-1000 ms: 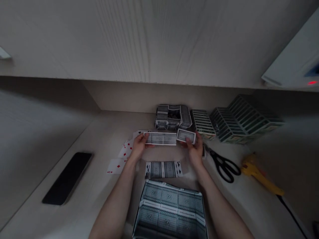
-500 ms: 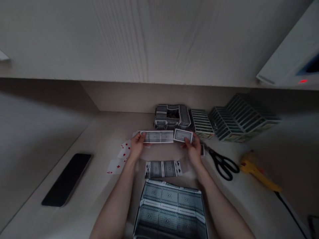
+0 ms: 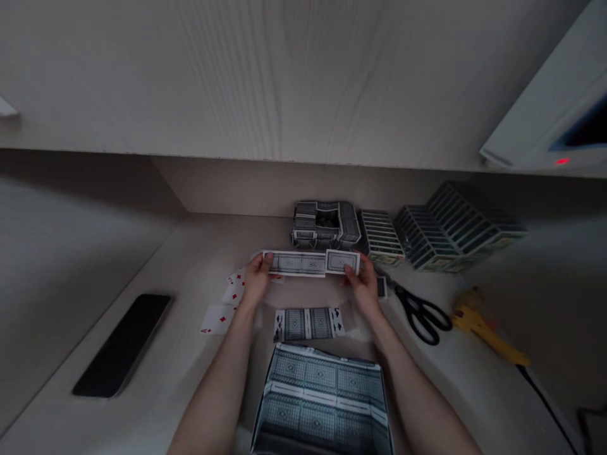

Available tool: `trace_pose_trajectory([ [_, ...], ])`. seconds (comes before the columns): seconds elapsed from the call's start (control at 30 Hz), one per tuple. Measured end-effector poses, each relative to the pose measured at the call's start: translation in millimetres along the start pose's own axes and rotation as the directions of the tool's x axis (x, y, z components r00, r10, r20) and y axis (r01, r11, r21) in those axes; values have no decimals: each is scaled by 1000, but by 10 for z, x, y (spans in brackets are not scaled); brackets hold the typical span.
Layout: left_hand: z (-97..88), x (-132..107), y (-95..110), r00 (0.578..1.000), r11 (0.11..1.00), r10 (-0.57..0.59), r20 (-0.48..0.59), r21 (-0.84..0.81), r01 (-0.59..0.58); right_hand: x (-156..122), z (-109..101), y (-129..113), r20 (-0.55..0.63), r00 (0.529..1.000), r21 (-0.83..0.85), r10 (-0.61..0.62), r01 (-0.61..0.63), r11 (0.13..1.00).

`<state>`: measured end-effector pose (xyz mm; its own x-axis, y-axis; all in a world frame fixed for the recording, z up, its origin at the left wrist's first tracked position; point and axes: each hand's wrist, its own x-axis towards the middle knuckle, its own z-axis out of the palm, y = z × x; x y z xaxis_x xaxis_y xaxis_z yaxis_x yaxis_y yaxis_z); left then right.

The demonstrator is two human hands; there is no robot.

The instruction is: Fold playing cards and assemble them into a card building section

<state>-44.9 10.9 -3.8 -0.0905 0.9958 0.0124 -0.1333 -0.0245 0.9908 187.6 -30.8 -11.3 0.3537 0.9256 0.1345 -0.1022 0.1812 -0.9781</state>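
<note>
My left hand [image 3: 257, 278] pinches the left end of a strip of playing cards [image 3: 298, 264], which lie end to end with patterned backs up. Between the thumb and fingers of my right hand [image 3: 364, 284] is a single playing card [image 3: 341, 260], also back up. Its left edge meets the strip's right end; whether it overlaps slightly I cannot tell. Below the hands lies a joined card piece [image 3: 308, 323], with club faces at both ends. Nearest me stands a large box made of cards [image 3: 322, 398], between my forearms. Diamond cards [image 3: 218, 319] lie beside my left wrist.
A black phone [image 3: 122, 345] lies on the left. Black-handled scissors [image 3: 422, 313] and a yellow glue gun [image 3: 488, 325] with a cord are on the right. Along the back wall stand a card-covered box [image 3: 351, 221] and stacked card blocks [image 3: 455, 227]. A shelf edge [image 3: 303, 161] hangs above.
My right hand has brought the single card left and straightened it, closing the gap to the strip's end. The strip has shifted slightly left and down in view.
</note>
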Motion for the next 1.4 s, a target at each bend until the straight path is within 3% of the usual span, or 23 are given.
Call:
trace_pose_trajectory([
  [0.23, 5, -5, 27, 999, 1000, -12, -38, -15, 11, 15, 18, 25, -36, 999, 3, 6, -6, 1000],
  [0.63, 14, -7, 15, 999, 998, -36, -3, -48, 36, 17, 17, 3, -51, 999, 25, 2, -1, 1000],
  [1.13, 9, 10, 3, 999, 998, -42, -27, -47, 40, 8, 15, -13, 12, 1000, -10, 21, -21, 1000],
  [1.4, 42, -24, 42, 993, 993, -88, 84, -71, 94, -9, 27, 11, -7, 1000, -41, 14, -14, 999],
])
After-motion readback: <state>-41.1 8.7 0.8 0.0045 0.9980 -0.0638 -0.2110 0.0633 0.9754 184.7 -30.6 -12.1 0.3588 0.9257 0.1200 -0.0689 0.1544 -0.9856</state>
